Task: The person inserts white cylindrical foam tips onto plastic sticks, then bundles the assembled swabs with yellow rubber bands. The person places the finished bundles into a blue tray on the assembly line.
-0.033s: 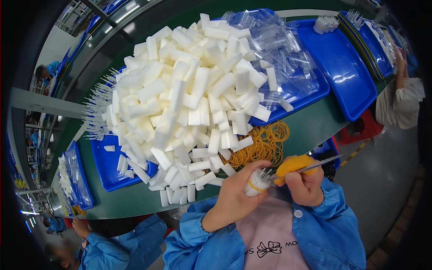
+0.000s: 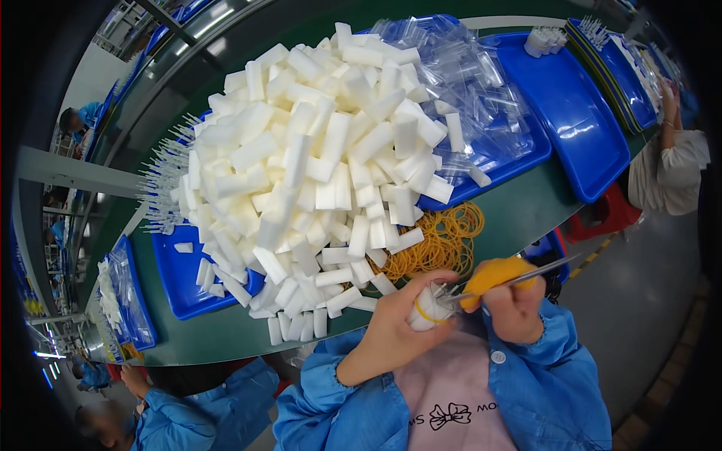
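My left hand [image 2: 395,323] is closed around a short white bundle [image 2: 430,310] with a yellow rubber band around it. Thin tips stick out of its end toward my right hand. My right hand [image 2: 517,310] grips a slim metal tool [image 2: 553,266] with a thick yellow wrap [image 2: 492,276]; it resembles tweezers. Its front end is at the bundle's tips, and whether it touches them I cannot tell. Just beyond my left hand lies a heap of orange-yellow rubber bands [image 2: 432,242]. A large pile of white foam blocks [image 2: 331,150] rises beside it.
Clear plastic tubes [image 2: 481,98] fill a blue tray behind the pile. Another blue tray [image 2: 579,128] at the right holds a white bundle [image 2: 544,41]. Thin white-tipped sticks [image 2: 162,180] poke out left of the pile. Co-workers sit at lower left [image 2: 180,417] and far right [image 2: 677,165].
My right hand and the wrapped tool have shifted very slightly to the right. The bundle in my left hand has turned a little. The pile and trays stay put.
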### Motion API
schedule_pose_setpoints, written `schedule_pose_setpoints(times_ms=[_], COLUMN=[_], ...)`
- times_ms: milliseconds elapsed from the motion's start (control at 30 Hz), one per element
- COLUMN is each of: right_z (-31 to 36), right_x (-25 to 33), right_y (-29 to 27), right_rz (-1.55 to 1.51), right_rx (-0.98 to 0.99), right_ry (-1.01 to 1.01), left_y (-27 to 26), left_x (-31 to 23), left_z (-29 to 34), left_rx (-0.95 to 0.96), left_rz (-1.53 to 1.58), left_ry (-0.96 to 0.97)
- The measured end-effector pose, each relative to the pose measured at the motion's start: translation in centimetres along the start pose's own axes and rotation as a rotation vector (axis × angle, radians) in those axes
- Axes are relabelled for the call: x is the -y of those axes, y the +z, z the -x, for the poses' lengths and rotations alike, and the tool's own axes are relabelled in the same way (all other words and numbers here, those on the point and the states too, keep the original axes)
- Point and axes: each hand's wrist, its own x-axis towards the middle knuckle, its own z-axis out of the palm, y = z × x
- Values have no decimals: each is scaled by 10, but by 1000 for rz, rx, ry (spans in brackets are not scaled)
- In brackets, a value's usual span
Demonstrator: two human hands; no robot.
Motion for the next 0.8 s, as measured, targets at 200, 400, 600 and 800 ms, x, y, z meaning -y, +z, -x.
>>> schedule_pose_setpoints(times_ms=[200, 400, 600, 800], right_z=[-31, -38, -41, -26], right_x=[9, -34, -35, 32], right_y=[-55, -119, -114, -31], right_rz=[255, 1499, 1541, 776], right_rx=[-323, -299, -300, 218], right_ry=[25, -229, -141, -277], left_y=[-19, -17, -13, -15], left_x=[-4, 2, 3, 10], left_z=[6, 2, 3, 10], left_rx=[277, 247, 136, 151], left_rz=[847, 1347, 1287, 975], left_ry=[-112, -269, -215, -263])
